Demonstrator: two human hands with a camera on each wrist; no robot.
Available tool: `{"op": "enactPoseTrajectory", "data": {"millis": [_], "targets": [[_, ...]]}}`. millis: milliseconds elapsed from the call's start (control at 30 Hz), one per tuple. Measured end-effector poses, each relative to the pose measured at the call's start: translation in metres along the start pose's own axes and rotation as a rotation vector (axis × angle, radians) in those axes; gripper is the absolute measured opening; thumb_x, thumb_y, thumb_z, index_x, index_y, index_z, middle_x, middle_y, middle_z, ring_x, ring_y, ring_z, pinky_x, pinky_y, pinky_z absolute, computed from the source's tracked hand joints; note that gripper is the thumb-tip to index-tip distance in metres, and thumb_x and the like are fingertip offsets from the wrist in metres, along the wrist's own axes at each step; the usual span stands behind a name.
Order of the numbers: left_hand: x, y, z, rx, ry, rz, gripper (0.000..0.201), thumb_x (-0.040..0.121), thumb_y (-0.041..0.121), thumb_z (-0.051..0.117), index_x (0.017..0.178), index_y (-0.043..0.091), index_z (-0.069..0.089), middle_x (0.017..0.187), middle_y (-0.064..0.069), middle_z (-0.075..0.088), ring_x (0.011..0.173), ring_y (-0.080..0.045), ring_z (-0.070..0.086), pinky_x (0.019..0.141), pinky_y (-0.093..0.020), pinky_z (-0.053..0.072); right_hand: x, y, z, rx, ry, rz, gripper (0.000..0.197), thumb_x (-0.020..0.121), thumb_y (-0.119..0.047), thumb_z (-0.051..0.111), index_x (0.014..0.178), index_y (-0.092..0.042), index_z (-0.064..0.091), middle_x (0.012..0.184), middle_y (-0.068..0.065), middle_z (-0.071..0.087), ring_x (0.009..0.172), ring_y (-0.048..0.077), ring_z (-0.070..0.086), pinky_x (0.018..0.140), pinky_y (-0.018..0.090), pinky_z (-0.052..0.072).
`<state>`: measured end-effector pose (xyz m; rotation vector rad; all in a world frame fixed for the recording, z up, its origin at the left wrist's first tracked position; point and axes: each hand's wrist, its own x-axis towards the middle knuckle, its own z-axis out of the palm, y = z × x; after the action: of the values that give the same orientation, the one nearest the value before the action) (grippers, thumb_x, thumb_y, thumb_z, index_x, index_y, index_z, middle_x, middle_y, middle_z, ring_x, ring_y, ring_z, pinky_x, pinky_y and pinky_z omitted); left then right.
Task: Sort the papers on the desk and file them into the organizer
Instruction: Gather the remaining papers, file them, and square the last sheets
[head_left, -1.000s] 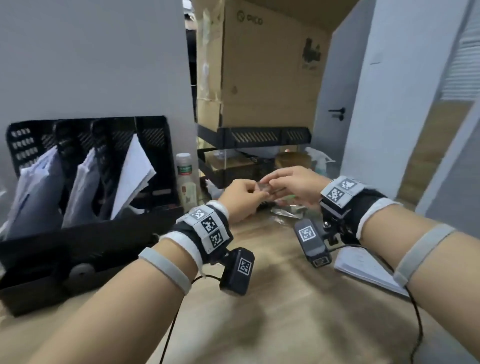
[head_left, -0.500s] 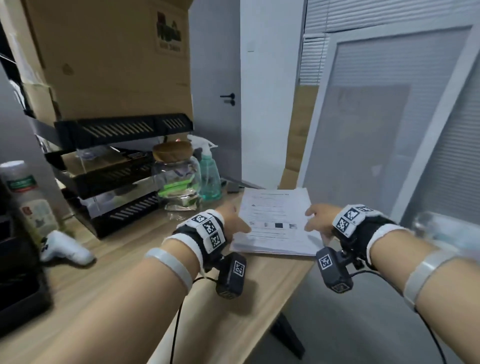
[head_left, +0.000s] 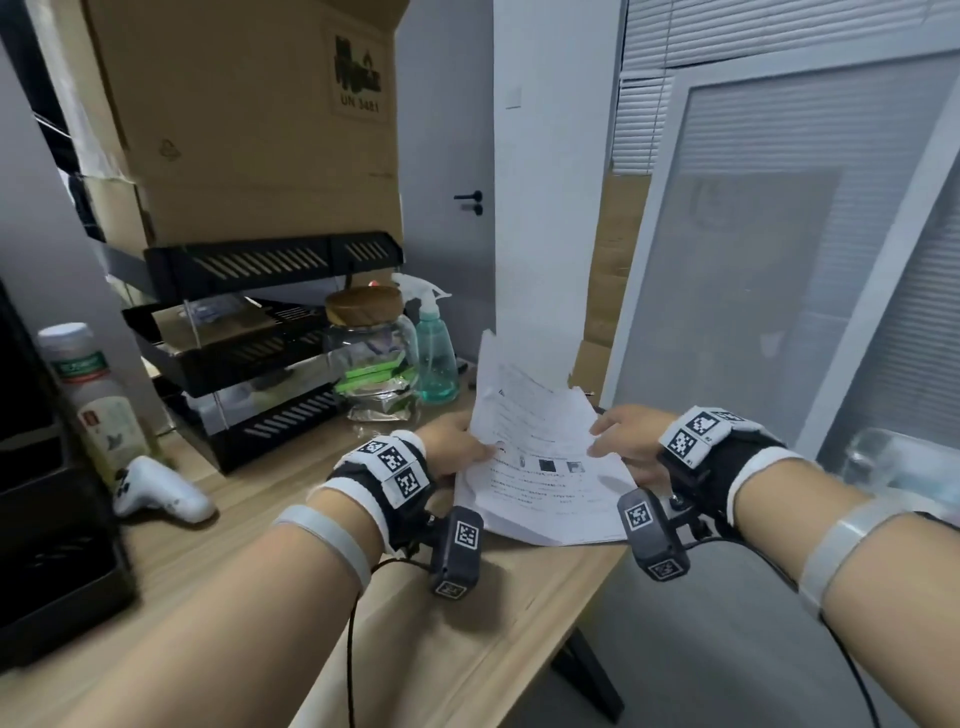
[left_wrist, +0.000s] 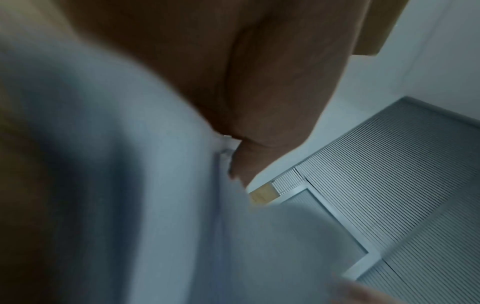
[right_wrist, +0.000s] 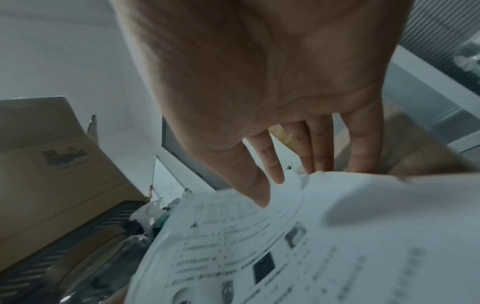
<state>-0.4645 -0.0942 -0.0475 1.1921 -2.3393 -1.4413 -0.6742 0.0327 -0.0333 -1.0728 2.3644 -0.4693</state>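
A stack of printed white papers (head_left: 540, 478) lies at the right end of the wooden desk (head_left: 249, 561), its far end bent up off the surface. My left hand (head_left: 475, 449) pinches the stack's left edge, thumb on top. My right hand (head_left: 602, 441) grips the right edge. In the right wrist view one finger (right_wrist: 255, 185) lies over the printed sheet (right_wrist: 311, 246) and the others pass behind it. The left wrist view is blurred: my left hand (left_wrist: 259, 82) holds pale papers (left_wrist: 155, 185). Only a corner of the black organizer (head_left: 57, 571) shows at the far left.
Behind the papers stand a glass jar with a wooden lid (head_left: 369, 353) and a green spray bottle (head_left: 436, 364). A black three-tier tray (head_left: 249, 364) carries a big cardboard box (head_left: 249, 119). A white bottle (head_left: 98, 400) and a white controller (head_left: 156, 493) sit left. The desk ends just right of the papers.
The view swung right, away from the organizer. My hands moved from in front of the jar to the flat stack, took hold of its two sides, and its far end has risen.
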Motion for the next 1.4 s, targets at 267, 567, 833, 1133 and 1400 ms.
{"op": "enactPoseTrajectory", "data": {"millis": [267,567,833,1133,1400], "targets": [[-0.058,0.006,-0.046,0.147,0.446,0.354,0.039,0.101,0.01,0.052,0.139,0.018,0.057,0.129,-0.005,0.069,0.12,-0.022,0.065,0.101,-0.042,0.055,-0.054,-0.122,-0.001,0.513,-0.125,-0.288,0.098,0.049,-0.081,0.073,0.129,-0.029,0.05,0.116,0.004,0.069,0.1,0.032,0.069,0.074,0.05,0.061],[-0.158,-0.042,-0.112,0.201,0.884,0.576,0.042,0.096,0.004,0.058,0.134,0.021,0.067,0.109,-0.001,0.07,0.103,-0.014,0.065,0.096,-0.028,0.051,-0.109,-0.295,0.023,0.483,-0.162,-0.643,0.008,0.086,-0.007,0.056,0.093,-0.004,0.056,0.105,0.022,0.063,0.09,0.038,0.072,0.077,0.051,0.062],[-0.231,-0.1,-0.178,-0.059,0.937,0.254,0.056,0.097,0.043,0.059,0.147,0.02,0.049,0.142,-0.006,0.058,0.129,-0.015,0.055,0.114,-0.037,0.043,-0.14,-0.382,0.053,0.321,-0.069,-1.056,0.042,0.074,-0.01,0.043,0.111,-0.009,0.064,0.105,0.016,0.071,0.096,0.038,0.069,0.084,0.054,0.058],[-0.249,-0.135,-0.237,0.042,1.209,0.085,0.069,0.089,0.013,0.06,0.154,0.018,0.039,0.158,0.0,0.041,0.144,-0.012,0.035,0.124,-0.036,0.027,-0.137,-0.427,0.073,0.395,-0.075,-1.137,0.053,0.074,-0.01,0.045,0.122,-0.023,0.063,0.113,0.005,0.071,0.102,0.03,0.068,0.091,0.047,0.057],[-0.236,-0.141,-0.238,0.036,1.009,0.096,0.071,0.094,0.026,0.068,0.157,0.03,0.034,0.157,-0.002,0.045,0.143,-0.019,0.044,0.119,-0.042,0.036,-0.144,-0.44,0.088,0.371,0.023,-1.117,0.049,0.084,0.0,0.036,0.125,-0.016,0.056,0.111,0.012,0.065,0.097,0.033,0.063,0.088,0.042,0.056]]}}
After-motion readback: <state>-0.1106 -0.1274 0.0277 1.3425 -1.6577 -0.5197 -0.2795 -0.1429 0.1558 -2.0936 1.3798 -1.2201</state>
